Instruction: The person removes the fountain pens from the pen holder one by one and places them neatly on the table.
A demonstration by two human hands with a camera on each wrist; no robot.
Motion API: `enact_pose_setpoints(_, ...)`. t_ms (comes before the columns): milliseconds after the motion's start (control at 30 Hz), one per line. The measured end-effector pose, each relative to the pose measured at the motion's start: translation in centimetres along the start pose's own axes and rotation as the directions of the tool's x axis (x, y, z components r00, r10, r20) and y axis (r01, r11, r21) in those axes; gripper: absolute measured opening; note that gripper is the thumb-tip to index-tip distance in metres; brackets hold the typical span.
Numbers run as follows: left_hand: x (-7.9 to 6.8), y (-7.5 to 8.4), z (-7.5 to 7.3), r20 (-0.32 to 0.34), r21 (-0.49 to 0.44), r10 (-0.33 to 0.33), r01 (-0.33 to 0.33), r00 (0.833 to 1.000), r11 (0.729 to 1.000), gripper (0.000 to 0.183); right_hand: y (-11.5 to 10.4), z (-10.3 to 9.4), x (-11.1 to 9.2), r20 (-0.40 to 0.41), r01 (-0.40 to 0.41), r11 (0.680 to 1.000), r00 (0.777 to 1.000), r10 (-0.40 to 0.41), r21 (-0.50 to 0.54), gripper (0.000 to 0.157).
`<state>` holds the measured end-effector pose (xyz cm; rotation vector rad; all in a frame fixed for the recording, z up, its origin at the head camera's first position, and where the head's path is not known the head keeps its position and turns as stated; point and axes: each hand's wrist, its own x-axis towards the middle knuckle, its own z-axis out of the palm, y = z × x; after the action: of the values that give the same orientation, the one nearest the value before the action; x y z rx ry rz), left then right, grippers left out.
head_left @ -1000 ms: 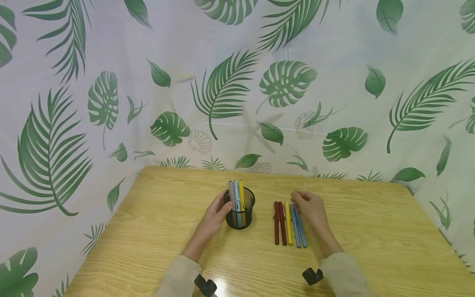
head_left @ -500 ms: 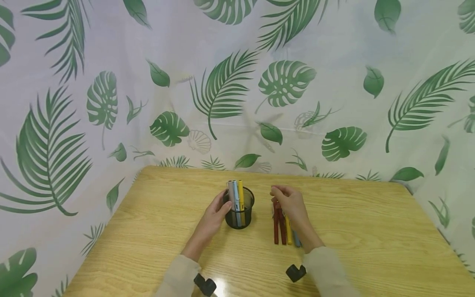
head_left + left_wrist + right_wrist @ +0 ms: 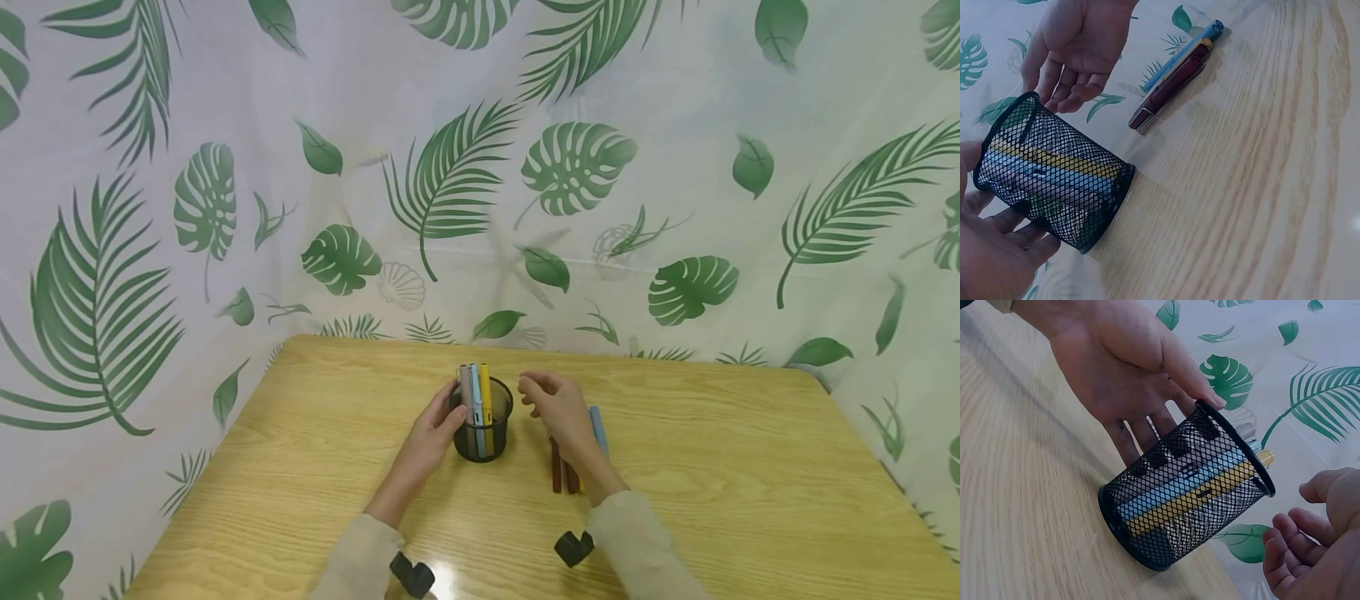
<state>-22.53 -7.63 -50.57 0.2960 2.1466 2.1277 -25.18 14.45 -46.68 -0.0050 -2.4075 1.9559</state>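
My left hand (image 3: 429,435) grips the black mesh pen cup (image 3: 497,447) from its left side, with the thumb at the rim. A grey pen (image 3: 464,385), a light blue pen (image 3: 476,398) and a yellow pen (image 3: 486,390) stand in the cup, showing above its rim. Just right of the cup, my right hand (image 3: 558,410) hovers with loosely bent fingers and holds nothing; its palm shows in the left wrist view. Beneath it on the table lie dark red pens (image 3: 556,468) and a blue pen (image 3: 597,425), partly hidden by the hand and wrist.
The wooden table (image 3: 300,450) reaches back to a leaf-printed cloth (image 3: 450,317). Beside the dark red pens, a yellow pen (image 3: 1208,42) shows its end in the left wrist view. Each wrist carries a small black device (image 3: 573,548).
My right hand has moved left, from above the blue pens across the row to beside the pen cup. The left hand and the cup have stayed in place.
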Motion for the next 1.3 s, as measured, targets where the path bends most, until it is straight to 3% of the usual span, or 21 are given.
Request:
enact_pose_setpoints(500,0.0,0.5,-0.1,-0.021,0.045,-0.012,0.013,1.0,0.999,0.065,-0.6,2.2,0.7,0.026,0.048,0.996,0.999,-0.046,-0.075,0.037)
enact_pose_setpoints(1000,0.2,0.6,-0.2,-0.017,0.069,-0.011,0.012,1.0,0.998,0.068,-0.8,3.8,1.0,0.053,0.068,0.997,0.996,-0.066,-0.035,0.035)
enact_pose_setpoints(1300,0.1,0.4,0.0,0.003,0.055,-0.01,0.01,1.0,0.998,0.069,-0.8,4.2,1.1,0.045,0.055,0.996,0.998,-0.053,-0.066,0.039)
